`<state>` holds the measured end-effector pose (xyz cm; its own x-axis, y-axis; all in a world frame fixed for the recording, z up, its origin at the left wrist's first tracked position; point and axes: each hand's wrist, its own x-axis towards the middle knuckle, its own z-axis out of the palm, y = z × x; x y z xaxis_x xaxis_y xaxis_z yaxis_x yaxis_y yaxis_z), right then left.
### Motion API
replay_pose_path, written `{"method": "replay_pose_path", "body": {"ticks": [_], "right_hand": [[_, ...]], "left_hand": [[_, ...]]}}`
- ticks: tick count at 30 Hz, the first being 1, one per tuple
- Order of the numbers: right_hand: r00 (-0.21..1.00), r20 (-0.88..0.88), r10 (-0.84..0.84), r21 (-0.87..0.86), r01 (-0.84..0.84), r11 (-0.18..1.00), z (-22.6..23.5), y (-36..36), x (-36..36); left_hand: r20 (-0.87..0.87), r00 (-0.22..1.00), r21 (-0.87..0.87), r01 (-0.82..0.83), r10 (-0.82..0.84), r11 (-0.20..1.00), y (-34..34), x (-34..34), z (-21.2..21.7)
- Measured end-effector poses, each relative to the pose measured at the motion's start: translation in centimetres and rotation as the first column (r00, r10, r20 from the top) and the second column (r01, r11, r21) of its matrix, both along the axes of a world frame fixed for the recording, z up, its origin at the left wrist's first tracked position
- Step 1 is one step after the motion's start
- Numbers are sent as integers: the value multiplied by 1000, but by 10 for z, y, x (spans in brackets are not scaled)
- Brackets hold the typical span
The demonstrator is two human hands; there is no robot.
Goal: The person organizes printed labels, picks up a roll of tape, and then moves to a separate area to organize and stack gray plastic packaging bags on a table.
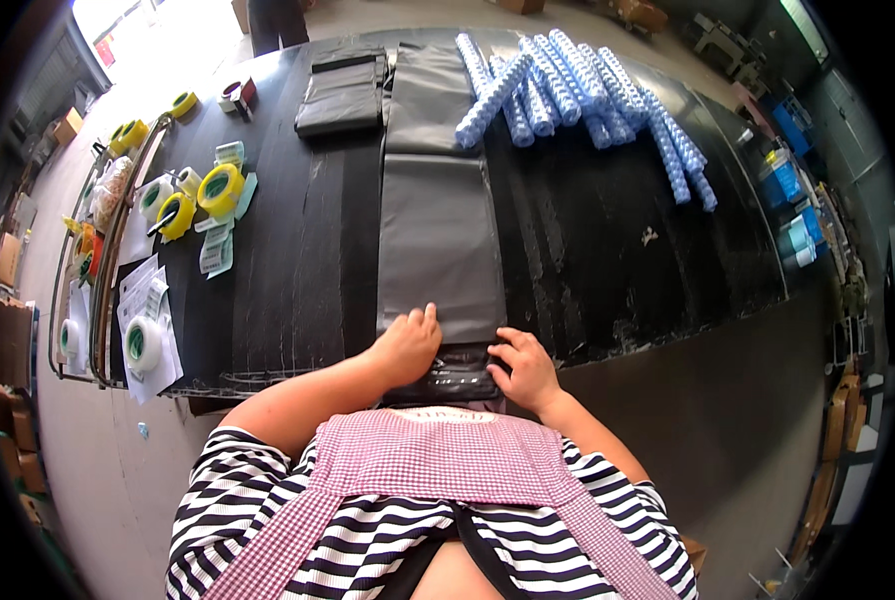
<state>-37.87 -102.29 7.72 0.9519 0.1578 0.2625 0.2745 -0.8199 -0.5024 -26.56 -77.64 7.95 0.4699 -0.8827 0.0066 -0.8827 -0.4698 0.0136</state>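
A long grey plastic bag (437, 240) lies flat down the middle of the black table, from its far side to its near edge. My left hand (407, 346) rests on the left side of the bag near its lower end, fingers stretched forward on the plastic. At the right edge of the bag is my right hand (525, 368), its thumb and fingers apart. Between my hands, the bag's near end shows a shiny black band (459, 368), wrinkled and close to my apron. Neither hand visibly lifts anything.
Folded dark bags (341, 92) sit at the far left of the strip. Several blue-and-white patterned rolls (577, 85) are piled at the far right. Tape rolls (220, 188), labels (217, 248) and papers (157, 350) lie left, beside a metal rack (114, 270). Someone's dark-clad legs (276, 25) stand beyond.
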Motion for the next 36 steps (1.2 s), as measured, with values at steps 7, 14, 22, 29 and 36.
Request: {"method": "replay_pose_path", "body": {"ticks": [7, 14, 22, 29, 36], "right_hand": [[955, -271, -117, 643, 271, 716, 15, -40, 97], [914, -372, -164, 807, 406, 429, 9, -60, 285], [820, -366, -440, 685, 558, 469, -11, -43, 478], [907, -219, -359, 899, 330, 286, -37, -92, 509], [901, -219, 376, 972, 235, 2, 77, -107, 309]], "left_hand": [[-66, 997, -40, 31, -34, 999, -13, 14, -9], [-145, 989, -136, 9, -29, 991, -9, 27, -13], [-299, 953, -207, -109, 43, 972, 5, 28, -8], [-372, 926, -249, -161, 59, 955, -3, 32, -1], [-350, 927, -189, -211, 135, 959, 7, 25, -10]]}}
